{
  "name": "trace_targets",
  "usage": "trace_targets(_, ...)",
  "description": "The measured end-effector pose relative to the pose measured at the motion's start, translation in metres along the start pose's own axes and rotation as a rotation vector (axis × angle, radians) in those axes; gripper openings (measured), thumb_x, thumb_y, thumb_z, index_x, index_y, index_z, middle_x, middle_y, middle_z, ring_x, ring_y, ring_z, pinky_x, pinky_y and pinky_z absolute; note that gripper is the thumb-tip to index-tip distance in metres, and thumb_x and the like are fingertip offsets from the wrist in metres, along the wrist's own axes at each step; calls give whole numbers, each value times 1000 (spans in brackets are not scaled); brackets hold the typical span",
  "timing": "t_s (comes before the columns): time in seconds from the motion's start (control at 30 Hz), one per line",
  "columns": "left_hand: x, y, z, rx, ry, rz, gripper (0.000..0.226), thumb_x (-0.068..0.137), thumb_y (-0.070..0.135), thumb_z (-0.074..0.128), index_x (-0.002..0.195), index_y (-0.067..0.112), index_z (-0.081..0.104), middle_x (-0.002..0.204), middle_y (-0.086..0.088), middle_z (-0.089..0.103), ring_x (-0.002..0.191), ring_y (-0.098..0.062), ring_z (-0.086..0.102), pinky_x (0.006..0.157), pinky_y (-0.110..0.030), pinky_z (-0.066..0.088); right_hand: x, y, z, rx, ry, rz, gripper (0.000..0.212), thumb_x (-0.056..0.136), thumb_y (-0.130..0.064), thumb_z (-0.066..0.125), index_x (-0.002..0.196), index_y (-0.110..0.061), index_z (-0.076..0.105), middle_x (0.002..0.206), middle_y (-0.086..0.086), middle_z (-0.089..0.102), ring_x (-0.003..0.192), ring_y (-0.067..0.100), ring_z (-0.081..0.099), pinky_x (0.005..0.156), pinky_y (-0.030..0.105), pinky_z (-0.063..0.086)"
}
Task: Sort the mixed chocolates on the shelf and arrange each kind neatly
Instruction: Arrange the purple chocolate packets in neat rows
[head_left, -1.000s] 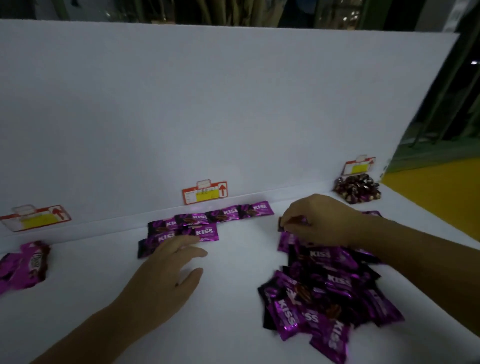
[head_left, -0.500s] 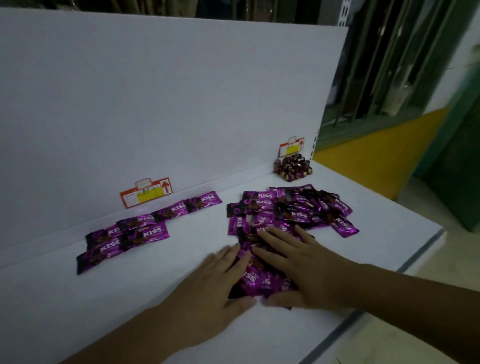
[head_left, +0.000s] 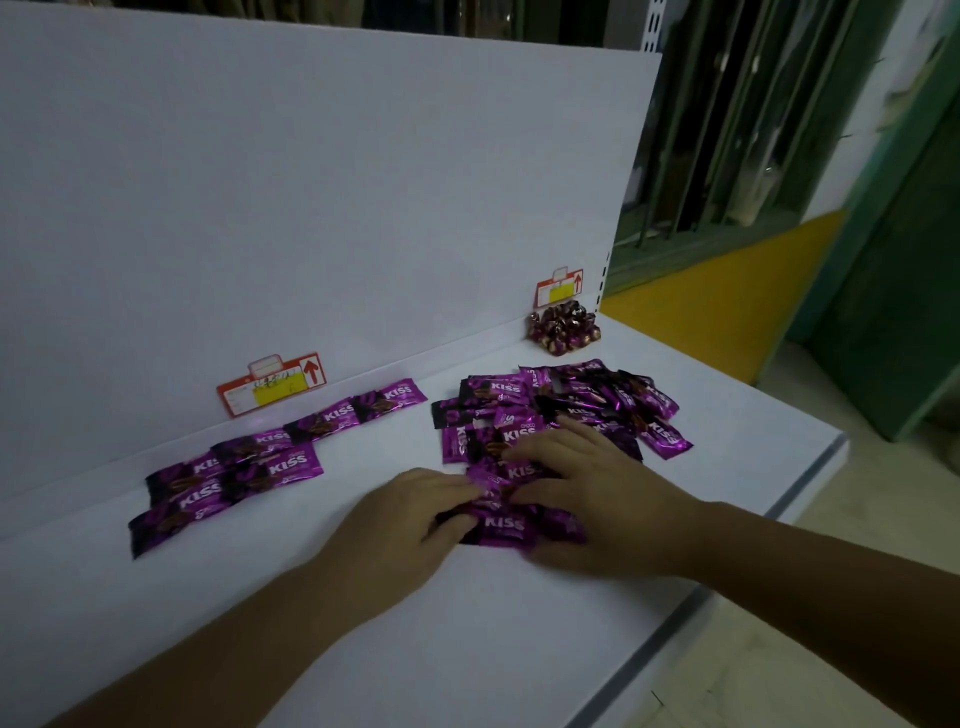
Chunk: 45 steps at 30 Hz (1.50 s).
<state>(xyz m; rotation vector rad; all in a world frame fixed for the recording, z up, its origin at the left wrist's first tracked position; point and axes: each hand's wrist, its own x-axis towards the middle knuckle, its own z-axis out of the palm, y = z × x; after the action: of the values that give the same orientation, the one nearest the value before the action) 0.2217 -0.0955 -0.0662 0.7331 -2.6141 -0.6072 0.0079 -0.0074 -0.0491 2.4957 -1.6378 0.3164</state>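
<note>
On my feed, white shelf (head_left: 467, 649): loose pile of purple KISS packets (head_left: 571, 402), centre-right. Right hand (head_left: 597, 499) flat on its near part, fingers spread, gripping nothing. Left hand (head_left: 410, 512) touches the pile's near-left edge, fingers slightly bent; I cannot tell if it pinches. Arranged KISS rows (head_left: 244, 467) lie left; small brown wrapped chocolates (head_left: 563, 328) are heaped at the back-right corner.

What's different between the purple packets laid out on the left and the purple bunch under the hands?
The left packets lie flat in neat overlapping rows; the right pile is jumbled, with packets pointing every way. No hand touches the left packets; the left hand and right hand both rest on the right pile's near edge. Both groups are purple wrappers printed KISS.
</note>
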Motion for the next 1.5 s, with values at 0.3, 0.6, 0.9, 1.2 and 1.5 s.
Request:
trace_targets(0.3, -7, -11, -40, -557, 210, -535, 23, 94, 20, 50, 84, 12, 69, 76, -5, 73, 70, -19, 70, 62, -27, 55, 18, -24, 11, -20, 15, -62, 46, 85, -64, 45, 102, -28, 69, 101, -9, 64, 93, 10, 56, 81, 29, 40)
trace_targets(0.6, -28, -21, -51, -756, 406, -804, 13, 91, 15, 54, 83, 13, 63, 72, -9, 73, 62, -23, 69, 61, -35, 56, 56, -38, 1, 318, -75, -16, 30, 94, -29, 38, 103, -20, 65, 83, -2, 69, 64, 8, 60, 64, 23, 49)
trace_targets(0.9, -55, -27, -36, -390, 643, -732, 25, 92, 13, 54, 70, 3, 59, 62, -14, 49, 56, -16, 41, 50, -22, 32, 96, -15, 9, 983, -184, 290, 22, 92, -6, 49, 78, -19, 59, 71, 4, 54, 60, 20, 42, 58, 35, 36)
trace_targets(1.2, -57, -32, -33, -318, 666, -655, 23, 91, 12, 54, 74, -2, 60, 56, -7, 46, 46, -4, 37, 45, -14, 29, 125, -17, 9, 357, -223, 11, 22, 79, -21, 67, 91, -25, 48, 78, -10, 58, 64, 2, 50, 56, 14, 35)
trace_targets(1.5, -56, -35, -33, -279, 636, -658, 27, 91, 14, 53, 65, 10, 59, 45, 8, 43, 45, -4, 40, 45, -14, 32, 143, -10, 23, 231, -232, -200, 27, 86, -45, 56, 94, -21, 66, 96, -7, 62, 85, 6, 55, 75, 17, 40)
